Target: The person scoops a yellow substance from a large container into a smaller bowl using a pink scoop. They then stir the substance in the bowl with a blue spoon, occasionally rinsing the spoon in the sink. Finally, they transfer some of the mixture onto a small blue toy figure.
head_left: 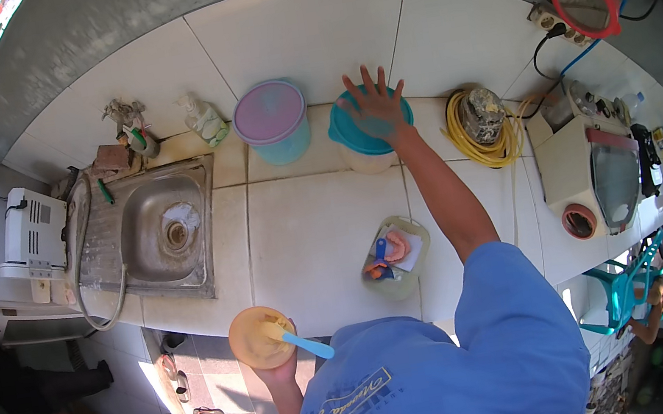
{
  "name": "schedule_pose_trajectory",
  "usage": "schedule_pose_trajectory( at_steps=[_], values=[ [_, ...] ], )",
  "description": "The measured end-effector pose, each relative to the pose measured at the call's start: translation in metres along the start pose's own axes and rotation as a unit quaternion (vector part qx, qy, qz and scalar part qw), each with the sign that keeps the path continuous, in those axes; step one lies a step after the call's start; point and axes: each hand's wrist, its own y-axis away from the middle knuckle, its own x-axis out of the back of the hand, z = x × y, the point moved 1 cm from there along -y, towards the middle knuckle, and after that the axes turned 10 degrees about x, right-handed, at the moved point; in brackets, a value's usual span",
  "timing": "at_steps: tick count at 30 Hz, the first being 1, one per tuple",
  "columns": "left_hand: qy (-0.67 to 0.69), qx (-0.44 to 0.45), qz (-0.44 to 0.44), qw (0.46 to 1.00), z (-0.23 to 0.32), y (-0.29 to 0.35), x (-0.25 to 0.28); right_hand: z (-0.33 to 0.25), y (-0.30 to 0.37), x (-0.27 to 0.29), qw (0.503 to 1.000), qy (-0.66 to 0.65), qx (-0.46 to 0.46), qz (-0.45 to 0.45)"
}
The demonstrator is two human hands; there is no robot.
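Note:
My left hand (281, 370) holds a peach-coloured bowl (242, 340) from below, near the counter's front edge. A light-blue spatula (309, 345) leans in the bowl, its handle sticking out over the rim toward my shirt. What coats the bowl's inside looks pale and smeared. At the back wall my right hand (379, 112), fingers spread, lies over the teal lid (348, 132) of a round tub; whether it presses on the lid I cannot tell. Between my arms stands a pale green tray (396, 287) with a pink item, a blue-handled tool and white paper in it.
A turquoise tub with a purple lid (269, 112) stands left of the teal-lidded one. Further left are a soap bottle (204, 121) and a steel sink (130, 237) with a hose. A coiled yellow hose (458, 137) and a cream box-shaped machine (566, 172) occupy the right side.

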Motion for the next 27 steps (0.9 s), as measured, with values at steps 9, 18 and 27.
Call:
schedule_pose_trajectory(
  at_steps=[9,18,27],
  values=[
    [-0.002,-0.012,-0.009,1.0,0.006,0.008,0.023,-0.134,0.063,0.107,0.855,-0.505,0.113,-0.013],
    [-0.043,0.044,0.022,0.998,-0.011,0.001,0.003,-0.254,0.207,0.247,0.096,-0.865,0.459,-0.18],
    [-0.066,0.061,-0.04,0.995,-0.014,-0.006,0.013,-0.277,0.21,0.241,0.212,-0.748,0.474,-0.414]
  ],
)
